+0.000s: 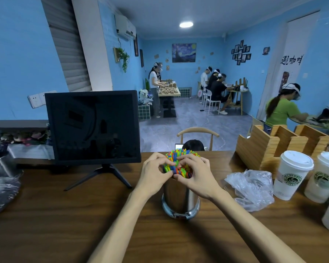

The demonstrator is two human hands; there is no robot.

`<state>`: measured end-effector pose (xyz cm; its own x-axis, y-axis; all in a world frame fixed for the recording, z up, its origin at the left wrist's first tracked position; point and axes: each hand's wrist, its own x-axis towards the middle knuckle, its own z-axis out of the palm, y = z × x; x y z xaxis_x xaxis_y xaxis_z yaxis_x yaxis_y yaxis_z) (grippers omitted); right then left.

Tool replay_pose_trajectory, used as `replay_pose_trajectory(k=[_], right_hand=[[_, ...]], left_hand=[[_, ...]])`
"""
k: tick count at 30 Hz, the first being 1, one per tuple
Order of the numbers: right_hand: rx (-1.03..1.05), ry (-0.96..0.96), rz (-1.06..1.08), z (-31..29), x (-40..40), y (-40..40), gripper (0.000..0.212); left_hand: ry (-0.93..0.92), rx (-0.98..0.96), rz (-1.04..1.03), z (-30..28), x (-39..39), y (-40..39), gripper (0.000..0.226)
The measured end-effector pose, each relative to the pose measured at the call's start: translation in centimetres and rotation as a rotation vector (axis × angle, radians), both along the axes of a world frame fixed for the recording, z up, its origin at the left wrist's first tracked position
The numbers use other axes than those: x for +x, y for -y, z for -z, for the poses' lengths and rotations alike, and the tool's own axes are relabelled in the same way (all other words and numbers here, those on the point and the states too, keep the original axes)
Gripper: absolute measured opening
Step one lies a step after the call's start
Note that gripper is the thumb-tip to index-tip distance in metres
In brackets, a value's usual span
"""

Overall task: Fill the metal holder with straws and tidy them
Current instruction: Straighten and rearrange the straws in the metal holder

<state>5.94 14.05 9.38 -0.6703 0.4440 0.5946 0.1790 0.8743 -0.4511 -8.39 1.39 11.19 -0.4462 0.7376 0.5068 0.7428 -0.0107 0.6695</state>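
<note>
Cupping both my left hand point(156, 172) and right hand point(195, 174) around the coloured straws point(176, 164) (holder point(179, 198) apparently full), fingers curled to bunch them level.

Ceiling lamp point(186, 24) lights dimly; edges bend, blur.

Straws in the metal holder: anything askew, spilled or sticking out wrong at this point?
No spill shows. The straws stand in the metal holder with uneven tops, the far ones higher than the near ones. Left hand and right hand grip the bundle. A crumpled plastic bag lies beside it.
</note>
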Motion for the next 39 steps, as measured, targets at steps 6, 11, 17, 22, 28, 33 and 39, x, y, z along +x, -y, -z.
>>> replay_pose_trajectory(k=[6,11,17,22,28,33,39], right_hand=[[-0.002,0.001,0.039,-0.1,-0.1,0.6,0.029],[-0.048,0.021,0.041,-0.6,-0.1,1.2,0.022],[-0.105,0.044,0.051,-2.0,0.0,2.0,0.019],[-0.147,0.009,0.071,-3.0,0.0,2.3,0.023],[-0.195,0.048,0.104,-4.1,-0.1,2.6,0.013],[-0.219,0.066,0.129,-4.1,-0.6,1.9,0.010],[-0.225,0.093,0.044,-3.5,-0.1,1.1,0.018]], left_hand=[[-0.050,0.023,-0.001,-0.1,-0.1,0.6,0.022],[-0.096,0.057,-0.007,0.6,-0.3,0.9,0.020],[-0.112,0.091,-0.007,0.8,0.0,1.1,0.020],[-0.092,0.138,-0.006,0.9,0.1,1.1,0.026],[-0.096,0.145,-0.001,0.6,0.6,1.4,0.032],[-0.098,0.142,-0.015,0.4,1.0,1.4,0.031],[-0.088,0.118,-0.023,0.3,1.1,1.2,0.039]])
